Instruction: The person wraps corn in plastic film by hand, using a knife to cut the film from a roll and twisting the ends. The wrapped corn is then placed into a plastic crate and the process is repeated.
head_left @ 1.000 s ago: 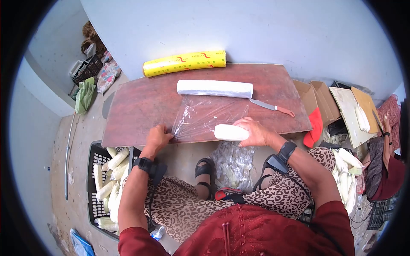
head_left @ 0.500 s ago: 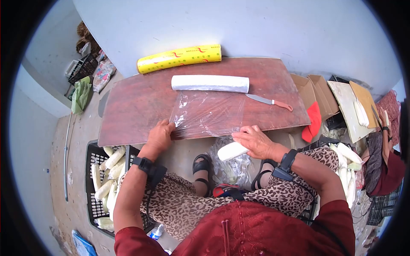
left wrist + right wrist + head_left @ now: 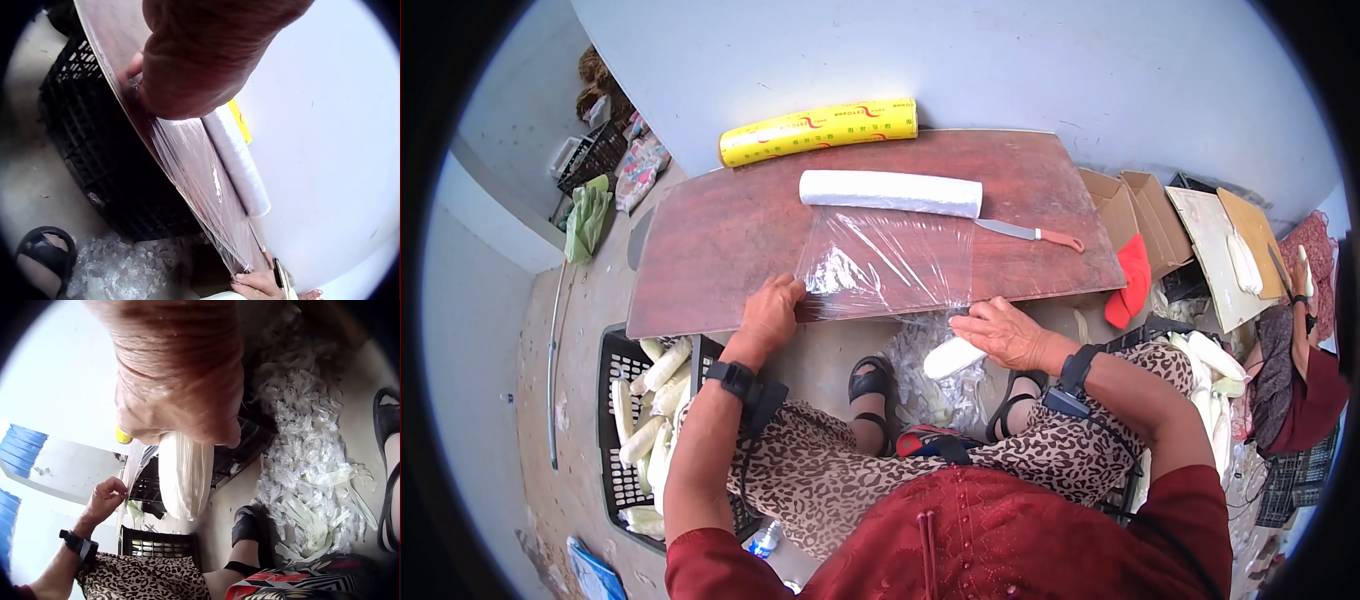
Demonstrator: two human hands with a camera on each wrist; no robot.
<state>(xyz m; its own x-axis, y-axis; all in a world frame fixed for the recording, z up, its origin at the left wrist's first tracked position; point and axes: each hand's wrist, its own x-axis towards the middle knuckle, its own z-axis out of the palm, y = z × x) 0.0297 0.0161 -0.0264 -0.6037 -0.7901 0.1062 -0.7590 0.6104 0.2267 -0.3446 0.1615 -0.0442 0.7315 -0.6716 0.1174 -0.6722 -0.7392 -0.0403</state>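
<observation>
A sheet of clear plastic wrap (image 3: 890,262) stretches from a white roll (image 3: 890,192) to the near edge of the brown table (image 3: 1040,200). At its left corner, my left hand (image 3: 770,310) pinches the wrap by the table edge. My right hand (image 3: 1005,333) is at the right corner, fingertips at the wrap. In that same hand I hold an ear of corn (image 3: 953,357) in pale husk, just below the table edge. The right wrist view shows the corn (image 3: 184,478) hanging out under the palm, where its upper end is hidden.
A knife (image 3: 1030,231) with a reddish handle lies beside the roll. Behind it is a yellow printed roll (image 3: 820,132). A black crate (image 3: 612,350) at the left contains several ears of corn. Plastic scraps (image 3: 920,395) cover the floor between the feet. Another person's arm (image 3: 1300,330) shows at right.
My right hand has lowered the ear of corn from over the table edge to below it, and its fingers have come to the wrap's right corner. The wrap now looks tauter and wider.
</observation>
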